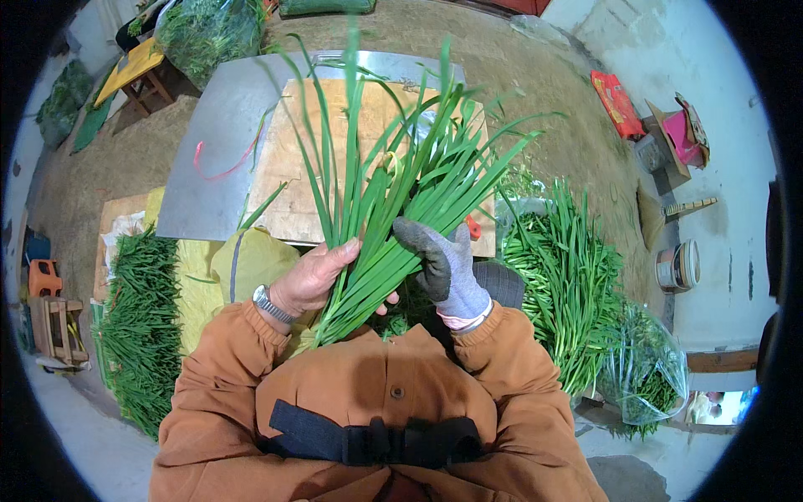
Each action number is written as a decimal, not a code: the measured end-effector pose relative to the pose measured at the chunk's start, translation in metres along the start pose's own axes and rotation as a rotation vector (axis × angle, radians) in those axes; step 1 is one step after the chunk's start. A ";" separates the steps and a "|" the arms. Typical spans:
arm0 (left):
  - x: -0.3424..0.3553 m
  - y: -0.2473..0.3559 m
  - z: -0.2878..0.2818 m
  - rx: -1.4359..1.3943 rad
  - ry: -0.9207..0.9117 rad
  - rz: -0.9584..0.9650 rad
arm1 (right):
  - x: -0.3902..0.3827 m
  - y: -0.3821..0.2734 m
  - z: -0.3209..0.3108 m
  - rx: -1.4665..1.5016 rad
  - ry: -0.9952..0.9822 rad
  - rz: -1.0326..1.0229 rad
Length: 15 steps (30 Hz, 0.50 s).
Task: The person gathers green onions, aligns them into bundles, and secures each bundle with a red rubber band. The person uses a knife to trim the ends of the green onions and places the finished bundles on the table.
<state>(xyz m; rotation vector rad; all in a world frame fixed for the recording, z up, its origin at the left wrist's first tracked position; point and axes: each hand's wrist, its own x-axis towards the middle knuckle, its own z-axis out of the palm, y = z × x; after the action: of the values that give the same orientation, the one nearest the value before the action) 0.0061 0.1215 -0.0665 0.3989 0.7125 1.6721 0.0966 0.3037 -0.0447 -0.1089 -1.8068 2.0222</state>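
Note:
My bare left hand (326,280), with a watch on its wrist, grips the lower part of a bunch of long green leaves (372,268) that fans upward over a wooden board (280,192). My right hand (439,263), in a grey glove, has its fingers curled round the right side of the same bunch. The board rests on a grey metal sheet (205,167), where a pink string (226,171) lies. A small orange object (473,226) shows at the board's right edge, partly hidden.
Heaped greens (138,335) lie at my left, more (569,301) at my right beside a bagged pile (648,368). A yellow stool (134,63) and bagged greens (205,33) stand at the back left. Cardboard boxes (677,142) and a bucket (677,263) are along the right wall.

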 end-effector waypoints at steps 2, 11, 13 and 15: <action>0.001 -0.002 0.000 -0.014 0.013 -0.013 | -0.001 -0.003 -0.007 -0.224 -0.019 -0.055; 0.000 -0.004 0.021 0.112 0.233 0.023 | -0.005 -0.006 -0.008 0.328 0.108 0.192; -0.002 -0.002 0.026 0.121 0.288 -0.002 | -0.007 -0.013 -0.023 0.189 0.194 0.224; -0.003 0.001 0.029 0.151 0.317 -0.003 | -0.008 -0.030 -0.045 -0.336 0.228 0.146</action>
<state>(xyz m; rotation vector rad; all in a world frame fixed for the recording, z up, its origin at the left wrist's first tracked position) 0.0240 0.1253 -0.0432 0.2392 1.0766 1.7028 0.1271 0.3448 -0.0240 -0.5618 -2.0171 1.6960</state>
